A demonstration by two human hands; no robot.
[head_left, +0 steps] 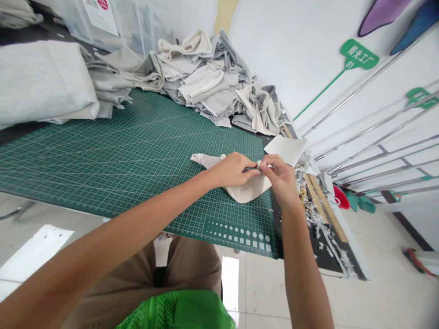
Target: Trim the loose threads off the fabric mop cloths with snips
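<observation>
A cream piece of cloth lies partly on the green cutting mat, under both of my hands. My left hand is closed around a small dark tool that looks like thread snips; the fingers hide most of it. Close by, at the cloth's right edge, my right hand pinches the fabric between thumb and fingers. The two hands almost touch at the fingertips. A narrow end of the cloth reaches out to the left, beyond my left hand.
A heap of grey and cream cloth pieces sits at the back, with folded cloth at the left. Behind stands a clear plastic bin. Along the right edge are a white sheet, wooden strips and scraps.
</observation>
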